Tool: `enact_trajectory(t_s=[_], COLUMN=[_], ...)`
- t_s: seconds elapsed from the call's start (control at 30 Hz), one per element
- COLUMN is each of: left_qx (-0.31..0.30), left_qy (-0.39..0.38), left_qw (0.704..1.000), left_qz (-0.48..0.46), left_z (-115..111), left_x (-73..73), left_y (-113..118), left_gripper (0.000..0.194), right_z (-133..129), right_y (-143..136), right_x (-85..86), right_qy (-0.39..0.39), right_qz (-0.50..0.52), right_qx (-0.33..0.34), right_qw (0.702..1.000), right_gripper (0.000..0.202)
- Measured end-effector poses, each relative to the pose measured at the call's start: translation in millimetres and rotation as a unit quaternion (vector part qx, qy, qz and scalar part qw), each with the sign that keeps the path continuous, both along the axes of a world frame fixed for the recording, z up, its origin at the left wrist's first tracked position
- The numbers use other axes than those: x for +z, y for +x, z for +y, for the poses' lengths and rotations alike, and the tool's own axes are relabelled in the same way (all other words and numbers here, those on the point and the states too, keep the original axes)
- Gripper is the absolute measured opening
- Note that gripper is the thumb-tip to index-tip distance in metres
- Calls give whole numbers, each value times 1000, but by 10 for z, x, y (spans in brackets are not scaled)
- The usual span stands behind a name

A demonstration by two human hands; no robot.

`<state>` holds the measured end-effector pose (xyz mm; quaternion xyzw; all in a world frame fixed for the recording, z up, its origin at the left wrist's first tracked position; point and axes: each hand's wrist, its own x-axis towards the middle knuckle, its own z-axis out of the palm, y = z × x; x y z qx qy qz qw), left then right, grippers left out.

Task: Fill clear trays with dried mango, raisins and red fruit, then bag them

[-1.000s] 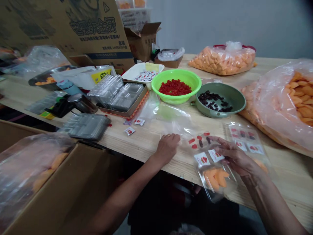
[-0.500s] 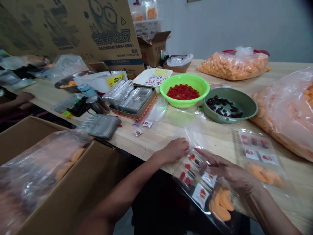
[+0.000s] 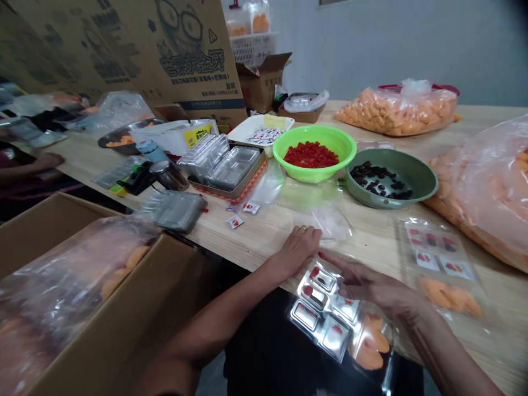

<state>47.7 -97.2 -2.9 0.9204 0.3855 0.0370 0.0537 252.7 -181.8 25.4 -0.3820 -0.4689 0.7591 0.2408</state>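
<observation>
A clear compartment tray [image 3: 319, 316] in plastic wrap tilts over the table's front edge. It holds red pieces, white packets and orange pieces. My right hand [image 3: 367, 283] grips its upper right side, thumb on top. Curled fingers of my left hand [image 3: 303, 245] press at the tray's top end, by a clear plastic bag [image 3: 328, 223]; what they pinch is hidden. A second filled tray [image 3: 441, 264] lies on the table to the right. Beyond my hands stand a bright green bowl [image 3: 314, 170] of red pieces and a dark green bowl [image 3: 424, 187] of dark pieces.
Large bags of orange pieces [image 3: 396, 113] sit at the back right and right. An open carton [image 3: 94, 335] stands at the left front. Stacked empty trays [image 3: 177, 210], a metal cup [image 3: 167, 175] and small packets [image 3: 235, 221] lie left. Another person's hand [image 3: 49, 160] rests far left.
The tray has tipped a little and now shows bright glare across its compartments. My left hand has shifted slightly up. The view has moved slightly.
</observation>
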Motion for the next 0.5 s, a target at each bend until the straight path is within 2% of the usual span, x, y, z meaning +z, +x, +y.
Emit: enact_trajectory(t_s=[0.1, 0.23, 0.37, 0.43, 0.5], left_qx=[34, 71, 116, 146, 170], left_qy=[-59, -92, -90, -86, -77], left_qw=[996, 979, 942, 940, 945], left_qz=[-58, -168, -302, -297, -268], left_z=[43, 92, 90, 69, 35], left_x=[46, 73, 55, 17, -36], left_y=[-54, -72, -71, -92, -116], left_gripper=[32, 15, 3, 11, 10], right_z=[-10, -18, 1, 11, 17], right_y=[18, 6, 26, 54, 77], right_x=[10, -51, -140, -154, -148], right_qy=[-11, -31, -41, -42, -55], right_qz=[-8, -2, -18, -32, -39], right_qx=[-23, -50, -104, -156, -180], right_qw=[1000, 998, 994, 986, 981], right_gripper=[86, 92, 97, 95, 96])
